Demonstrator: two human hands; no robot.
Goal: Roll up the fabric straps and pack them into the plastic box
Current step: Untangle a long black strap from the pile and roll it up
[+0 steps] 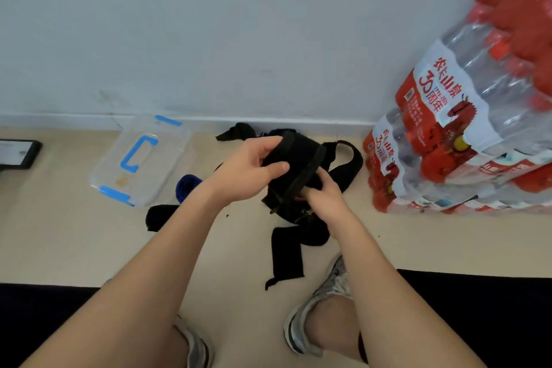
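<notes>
Shoes [330, 285] on floor [59, 242] | left hand [248, 170], right hand [324, 197] both grip strap [298, 152] | box [140, 164] near | pack [448, 116] reads 农夫山泉 30周年

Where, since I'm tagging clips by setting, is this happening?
Likely an indoor storage or office corner: pale floor meeting a plain white wall, shrink-wrapped bottled-water packs stacked alongside.

Bare left hand [248, 170], bare right hand [324, 197], bare forearms [155, 263], 2 grey-and-white sneakers [313, 314], black shorts [478, 317].
</notes>
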